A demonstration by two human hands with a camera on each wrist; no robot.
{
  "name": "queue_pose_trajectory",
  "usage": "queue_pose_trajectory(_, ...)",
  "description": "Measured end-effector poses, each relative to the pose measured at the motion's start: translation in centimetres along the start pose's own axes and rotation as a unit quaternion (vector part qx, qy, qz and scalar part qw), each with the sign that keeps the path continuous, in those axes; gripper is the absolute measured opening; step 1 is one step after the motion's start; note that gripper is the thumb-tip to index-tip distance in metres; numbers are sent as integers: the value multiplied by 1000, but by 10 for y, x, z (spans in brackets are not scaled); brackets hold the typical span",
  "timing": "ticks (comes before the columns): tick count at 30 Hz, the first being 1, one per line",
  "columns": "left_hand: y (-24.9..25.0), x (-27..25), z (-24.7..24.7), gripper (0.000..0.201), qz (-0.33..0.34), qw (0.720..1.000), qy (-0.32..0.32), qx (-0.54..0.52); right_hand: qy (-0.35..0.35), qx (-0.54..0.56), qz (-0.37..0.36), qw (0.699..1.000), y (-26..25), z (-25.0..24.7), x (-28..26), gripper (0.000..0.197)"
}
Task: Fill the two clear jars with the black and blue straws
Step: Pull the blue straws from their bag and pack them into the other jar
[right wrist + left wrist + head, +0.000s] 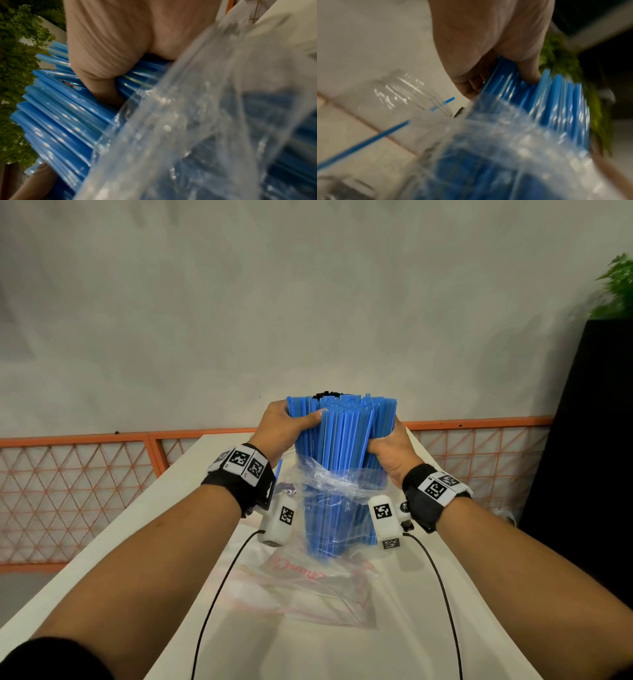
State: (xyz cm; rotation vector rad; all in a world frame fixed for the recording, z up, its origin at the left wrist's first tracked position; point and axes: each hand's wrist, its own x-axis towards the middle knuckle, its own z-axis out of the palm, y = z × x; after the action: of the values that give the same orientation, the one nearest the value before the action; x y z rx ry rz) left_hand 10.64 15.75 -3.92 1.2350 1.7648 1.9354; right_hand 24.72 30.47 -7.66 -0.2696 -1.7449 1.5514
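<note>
A thick bundle of blue straws stands upright over the white table, its lower half inside a clear plastic bag. My left hand grips the bundle's upper left side, thumb across the front. My right hand grips its right side, just above the bag's mouth. A few black straw tips show behind the bundle's top. In the left wrist view a clear empty jar stands on the table beyond the blue straws, and a loose blue straw lies beside it. The right wrist view shows blue straws and the bag.
A second, flat clear bag lies on the table in front of the bundle. An orange mesh fence runs behind the table. A black stand with a green plant is at the right.
</note>
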Motion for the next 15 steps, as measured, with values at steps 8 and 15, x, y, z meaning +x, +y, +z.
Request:
queue_pose_trajectory(8, 33, 4, 0, 17, 41, 998, 48, -22, 5, -11, -6, 1000, 0, 1, 1, 52)
queue_pose_trajectory(15, 73, 6, -1, 13, 79, 991, 81, -74, 10, -24, -9, 1000, 2, 0, 2, 48)
